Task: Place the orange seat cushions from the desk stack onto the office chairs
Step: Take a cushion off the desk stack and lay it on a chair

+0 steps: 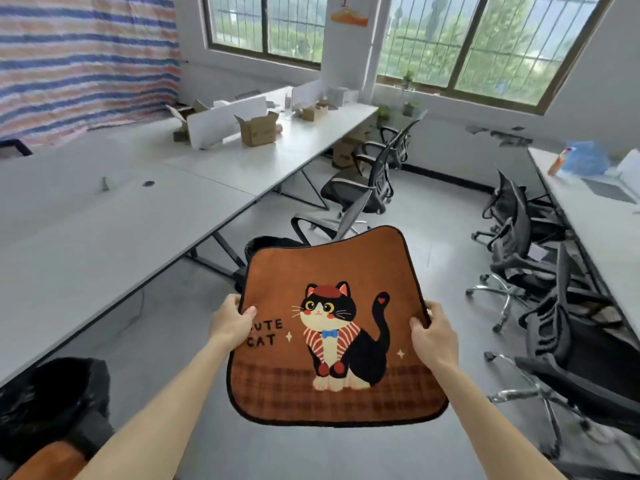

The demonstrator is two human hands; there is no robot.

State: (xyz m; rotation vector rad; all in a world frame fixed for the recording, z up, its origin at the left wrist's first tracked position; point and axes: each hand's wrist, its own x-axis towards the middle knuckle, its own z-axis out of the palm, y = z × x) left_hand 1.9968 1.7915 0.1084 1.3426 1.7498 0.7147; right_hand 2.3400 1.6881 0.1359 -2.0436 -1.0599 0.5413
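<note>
An orange seat cushion (pixel 346 268) with a black-and-white cat and the words "CUTE CAT" hangs flat in front of me over the floor. My left hand (pixel 231 322) grips its left edge, thumb on top. My right hand (pixel 433 332) grips its right edge the same way. Beyond the cushion stands a black office chair (pixel 360 194) by the long white desk (pixel 114 230); another chair's armrest and back (pixel 349 216) show just above the cushion's far edge. At the bottom left an orange cushion (pixel 52 460) lies on a black chair (pixel 55 393).
Cardboard boxes (pixel 258 128) and a white divider panel sit on the far part of the desk. More black chairs (pixel 519 237) crowd the right side beside a second white desk (pixel 602 220). A black bin (pixel 273 244) stands under the cushion's far side. Grey floor lies between.
</note>
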